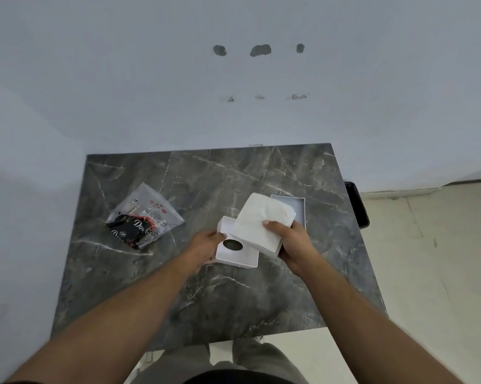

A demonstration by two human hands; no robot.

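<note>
A white box part with an oval hole point(235, 254) sits near the middle of the dark marble table point(206, 300). My left hand point(206, 245) grips its left side. My right hand point(292, 239) holds a stack of white tissues point(261, 220), thumb on top, tilted over the right half of the box part. Behind the tissues lies a second open white box part point(300, 206), partly hidden by them.
A clear plastic bag with black and red printed contents point(143, 220) lies on the table's left half. A dark object point(357, 203) stands off the table's right edge. A white wall runs along the back and left; pale floor tiles lie to the right.
</note>
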